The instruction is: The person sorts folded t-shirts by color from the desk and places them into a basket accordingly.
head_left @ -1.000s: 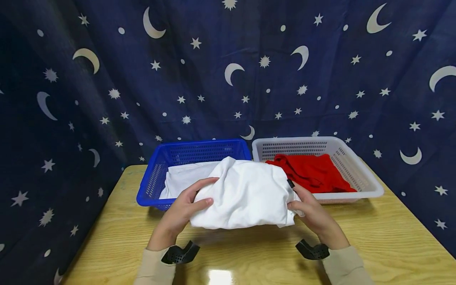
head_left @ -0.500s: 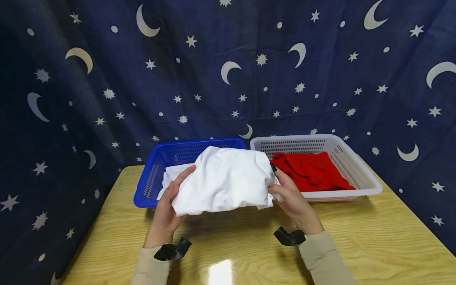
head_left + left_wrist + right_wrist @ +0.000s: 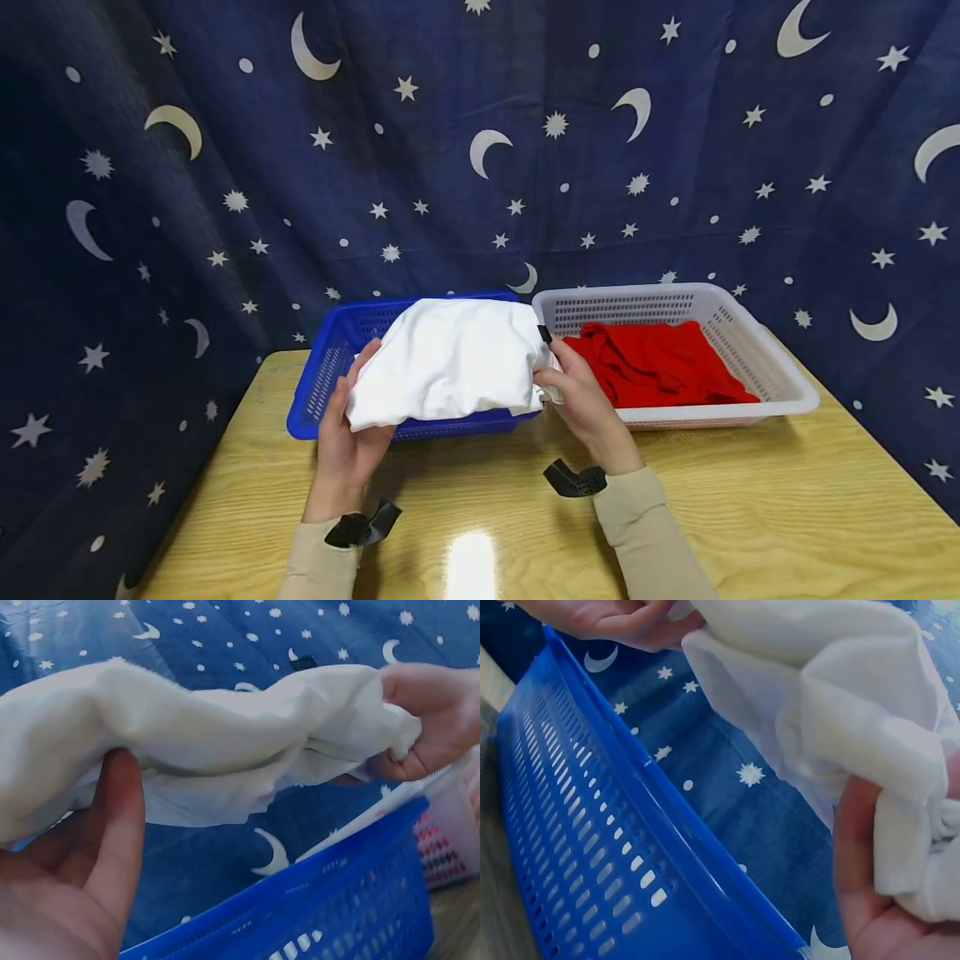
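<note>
A folded white cloth [image 3: 450, 358] is held up between my two hands, above the blue basket [image 3: 322, 375]. In the head view my left hand [image 3: 348, 433] holds its left end, fingers along the edge; the left wrist view has the thumb [image 3: 120, 832] against the underside of the cloth. My right hand [image 3: 588, 400] grips the right end, with its thumb over the cloth and the other fingers partly hidden behind. Soft folds hang along the underside in both wrist views. In the head view the bundle hides most of the basket's inside.
A white basket [image 3: 780, 392] with red cloth [image 3: 660, 358] inside stands to the right of the blue one. Both are on a light wooden table [image 3: 750, 500]. A dark blue curtain [image 3: 420, 167] with moons and stars hangs behind.
Both hands have carried the white cloth left and away from me, over the blue basket. My left thumb, earlier on top of the cloth, is now underneath it.
</note>
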### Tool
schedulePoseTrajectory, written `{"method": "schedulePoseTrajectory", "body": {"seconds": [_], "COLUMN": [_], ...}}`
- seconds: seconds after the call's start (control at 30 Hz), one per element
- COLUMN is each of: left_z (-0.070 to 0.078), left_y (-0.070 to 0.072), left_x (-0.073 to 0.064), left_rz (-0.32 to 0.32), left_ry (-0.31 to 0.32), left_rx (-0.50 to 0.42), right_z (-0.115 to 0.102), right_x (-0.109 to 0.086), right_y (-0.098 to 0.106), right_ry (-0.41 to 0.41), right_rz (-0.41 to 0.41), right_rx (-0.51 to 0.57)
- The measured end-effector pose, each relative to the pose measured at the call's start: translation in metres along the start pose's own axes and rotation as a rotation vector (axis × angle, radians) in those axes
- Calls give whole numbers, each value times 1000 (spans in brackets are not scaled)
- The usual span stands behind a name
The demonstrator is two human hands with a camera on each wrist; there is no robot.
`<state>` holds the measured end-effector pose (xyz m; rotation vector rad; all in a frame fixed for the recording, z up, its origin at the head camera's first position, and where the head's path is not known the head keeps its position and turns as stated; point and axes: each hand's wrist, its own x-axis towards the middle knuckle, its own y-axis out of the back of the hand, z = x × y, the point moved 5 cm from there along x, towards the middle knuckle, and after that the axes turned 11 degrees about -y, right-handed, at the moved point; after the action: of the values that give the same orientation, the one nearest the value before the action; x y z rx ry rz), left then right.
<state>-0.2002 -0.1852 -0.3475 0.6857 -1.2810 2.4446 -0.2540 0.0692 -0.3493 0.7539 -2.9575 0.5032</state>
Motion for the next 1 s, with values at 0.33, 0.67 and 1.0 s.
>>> {"method": "schedulePoseTrajectory", "body": {"seconds": [0.33,0.67,1.0], "left_z": [9,26,37], "left_y": [21,31,36], "left_x": [0,-1,7], "left_rz": [178,271,254], "left_ry": [-5,65,79], "left_rx": [345,857,1304], "right_z": [15,23,22], "right_x": [21,31,39], "right_y": [-8,-10,-21], "right_ry": [-20,-82,14], "right_rz": [120,262,250], "right_rx": [-144,-444,-720]}}
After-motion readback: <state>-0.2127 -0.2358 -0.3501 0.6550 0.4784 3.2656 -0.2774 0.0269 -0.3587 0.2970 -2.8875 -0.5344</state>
